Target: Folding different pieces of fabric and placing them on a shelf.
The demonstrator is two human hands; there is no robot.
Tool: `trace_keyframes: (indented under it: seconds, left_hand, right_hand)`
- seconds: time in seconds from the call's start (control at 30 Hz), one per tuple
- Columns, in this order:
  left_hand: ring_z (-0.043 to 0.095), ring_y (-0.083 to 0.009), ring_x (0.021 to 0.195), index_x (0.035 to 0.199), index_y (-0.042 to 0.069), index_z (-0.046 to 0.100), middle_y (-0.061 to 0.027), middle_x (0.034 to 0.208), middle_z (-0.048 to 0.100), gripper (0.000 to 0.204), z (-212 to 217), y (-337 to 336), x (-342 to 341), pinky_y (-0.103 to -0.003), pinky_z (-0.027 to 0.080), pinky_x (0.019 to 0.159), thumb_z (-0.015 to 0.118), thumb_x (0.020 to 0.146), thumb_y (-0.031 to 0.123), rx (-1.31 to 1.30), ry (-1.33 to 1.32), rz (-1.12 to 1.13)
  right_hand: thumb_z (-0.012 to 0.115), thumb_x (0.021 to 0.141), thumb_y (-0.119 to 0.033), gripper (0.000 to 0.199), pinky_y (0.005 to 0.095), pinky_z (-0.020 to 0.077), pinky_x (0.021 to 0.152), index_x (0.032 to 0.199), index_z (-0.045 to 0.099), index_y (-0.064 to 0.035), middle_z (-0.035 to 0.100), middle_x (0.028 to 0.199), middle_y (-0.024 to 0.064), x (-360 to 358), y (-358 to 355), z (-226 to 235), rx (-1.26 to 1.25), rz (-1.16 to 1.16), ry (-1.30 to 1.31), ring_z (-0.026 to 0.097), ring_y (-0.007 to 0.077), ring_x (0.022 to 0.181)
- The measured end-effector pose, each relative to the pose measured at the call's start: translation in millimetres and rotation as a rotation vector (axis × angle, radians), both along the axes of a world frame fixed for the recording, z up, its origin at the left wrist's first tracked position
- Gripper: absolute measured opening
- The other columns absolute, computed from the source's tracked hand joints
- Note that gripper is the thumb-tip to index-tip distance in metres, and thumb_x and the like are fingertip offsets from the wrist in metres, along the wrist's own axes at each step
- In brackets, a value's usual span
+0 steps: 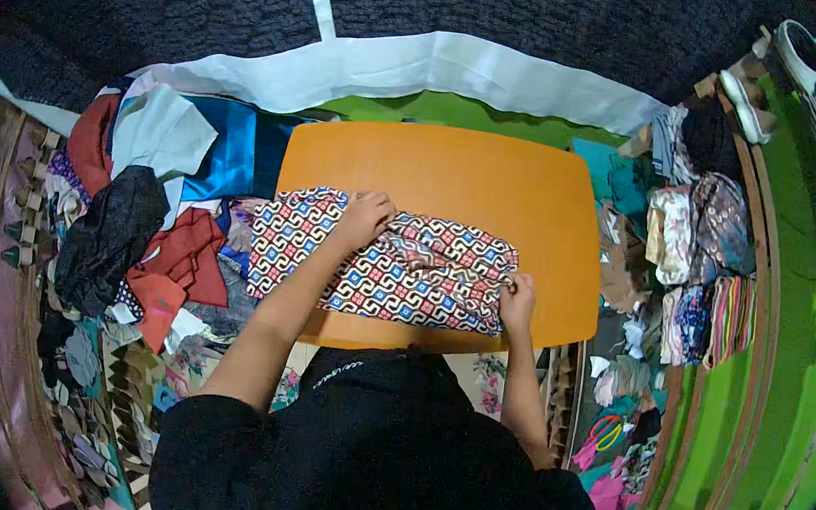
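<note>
A folded cloth (404, 290) with a geometric print in cream, black, blue and red lies across the near half of the orange table (439, 163). My left hand (367, 218) is on the cloth's far edge, its fingers curled closed on the fabric. At the right end, my right hand (518, 296) pinches the cloth's edge. Wrinkles run through the fabric between the two hands, and its left end reaches the table's left side. What lies under the folds is hidden.
To the left, a heap of clothes holds a black garment (113, 237), a red cloth (191, 256) and a white cloth (162, 131). Folded striped fabric (731, 320) and other textiles sit at right. Scissors (607, 434) with colourful handles lie lower right. A white sheet (429, 66) hangs behind the table.
</note>
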State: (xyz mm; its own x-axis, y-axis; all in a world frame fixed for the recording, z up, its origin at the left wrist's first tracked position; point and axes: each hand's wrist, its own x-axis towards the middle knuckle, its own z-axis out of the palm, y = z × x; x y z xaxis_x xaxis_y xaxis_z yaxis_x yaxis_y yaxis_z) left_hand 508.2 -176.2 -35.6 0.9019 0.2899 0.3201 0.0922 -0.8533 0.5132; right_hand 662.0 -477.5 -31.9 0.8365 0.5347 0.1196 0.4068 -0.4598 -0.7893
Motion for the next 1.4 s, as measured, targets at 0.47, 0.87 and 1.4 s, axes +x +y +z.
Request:
trace_keyframes:
  seconds: [0.47,0.87,1.4]
  left_hand:
    - [0.013,-0.0359,0.124,0.126,0.031,0.030,-0.0094,0.135,0.020,0.068,34.3,-135.0,29.7,-0.060,0.006,0.094,0.049,0.066,0.059,0.110,0.279,-0.249]
    - [0.007,-0.0392,0.124,0.128,0.029,0.025,-0.0093,0.137,0.013,0.065,2.0,-165.5,15.6,-0.061,0.008,0.093,0.048,0.072,0.052,-0.065,0.394,-0.193]
    - [0.049,-0.0226,0.091,0.103,0.004,0.049,-0.0115,0.096,0.051,0.031,12.1,-98.6,-0.9,-0.031,0.038,0.081,0.054,0.078,0.022,-0.807,-0.145,0.173]
  right_hand:
    - [0.070,0.060,-0.033,0.041,0.0396,0.0296,0.086,0.079,0.057,0.0002,0.048,0.095,0.0209,-17.3,6.0,-31.7,-0.248,-0.275,0.060,0.040,0.0311,0.097]
    - [0.056,0.068,0.004,0.044,0.0291,0.0425,0.075,0.110,0.042,0.0007,0.054,0.099,0.0098,-11.7,17.5,-5.6,0.181,-0.032,0.690,0.052,0.0178,0.087]
    - [0.057,0.067,-0.008,0.044,0.0386,0.0437,0.072,0.109,0.045,0.0015,0.057,0.085,0.0219,45.9,6.6,105.1,-0.284,-0.080,-0.263,0.055,0.0371,0.080]
